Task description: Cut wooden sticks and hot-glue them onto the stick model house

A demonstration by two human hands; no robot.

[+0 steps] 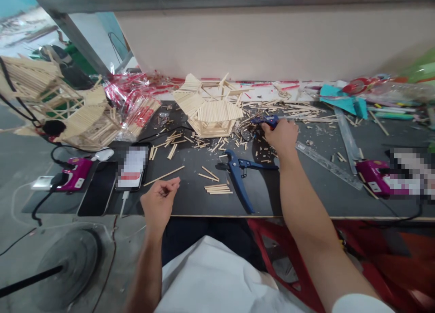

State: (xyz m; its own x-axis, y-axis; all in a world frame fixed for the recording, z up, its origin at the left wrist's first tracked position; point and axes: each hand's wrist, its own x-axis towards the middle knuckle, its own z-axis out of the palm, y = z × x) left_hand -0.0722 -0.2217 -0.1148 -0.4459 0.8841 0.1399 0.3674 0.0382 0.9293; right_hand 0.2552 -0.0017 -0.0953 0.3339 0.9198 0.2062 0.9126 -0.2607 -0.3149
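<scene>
My right hand [283,134] reaches across the worktop with its fingers closed around a blue glue gun [267,120], whose nozzle points left. Over the front edge, my left hand [158,202] is closed in a pinch; whatever is between its fingertips is hidden or too small to name. Just beyond it lies a thin wooden stick [165,175]. Short cut sticks [217,189] rest side by side in the middle. Beside them is a blue ratchet cutter [241,181] with its handles spread. A small stick-built house [217,115] with slatted roofs stands behind.
A larger stick structure [78,109] and packed sticks [139,115] are at the left. Two phones [98,188] lie near a purple power strip [76,172]. A clear ruler [329,165] and another purple power strip [374,179] are right. Stick scraps litter the back.
</scene>
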